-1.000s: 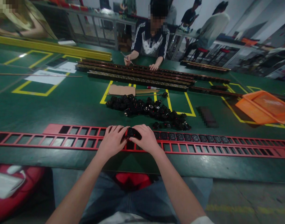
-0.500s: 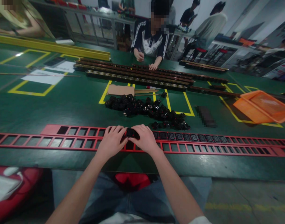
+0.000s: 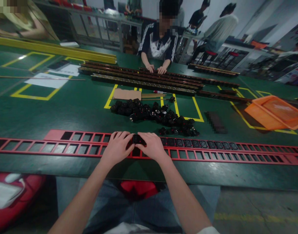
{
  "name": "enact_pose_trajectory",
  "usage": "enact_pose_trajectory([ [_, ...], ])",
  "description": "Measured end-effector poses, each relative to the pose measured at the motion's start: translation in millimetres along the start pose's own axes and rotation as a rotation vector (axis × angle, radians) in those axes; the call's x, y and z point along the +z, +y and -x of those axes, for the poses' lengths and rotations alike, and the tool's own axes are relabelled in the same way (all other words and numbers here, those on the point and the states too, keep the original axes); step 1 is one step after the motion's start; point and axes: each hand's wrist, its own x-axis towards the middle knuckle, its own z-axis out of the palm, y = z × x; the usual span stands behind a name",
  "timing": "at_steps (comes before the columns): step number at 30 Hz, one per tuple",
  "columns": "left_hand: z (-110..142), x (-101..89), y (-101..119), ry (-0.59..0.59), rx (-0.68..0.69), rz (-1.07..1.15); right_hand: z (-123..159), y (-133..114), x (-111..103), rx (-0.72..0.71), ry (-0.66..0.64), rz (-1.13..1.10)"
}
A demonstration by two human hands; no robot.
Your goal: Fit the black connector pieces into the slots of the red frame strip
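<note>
Apparently, left hand and right hand, grip closed round a black socket, are seating it in the red frame; even pressure suits next.

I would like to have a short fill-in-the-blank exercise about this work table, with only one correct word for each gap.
The left hand and the right hand touch a small black part at the long, ____ frames.
The row of black squares set in the frames lies to the ____ of both hands.
The basket is ____.
The marking lines on the green table are ____.

Missing words: red; right; orange; yellow
</note>
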Motion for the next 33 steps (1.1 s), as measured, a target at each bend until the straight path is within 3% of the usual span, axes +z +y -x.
enact_pose_trajectory([
  [33, 0.0, -0.2, 1.8, 0.003, -0.013, 0.030, -0.7, -9.2, -4.9, 0.009, -0.015, 0.052],
])
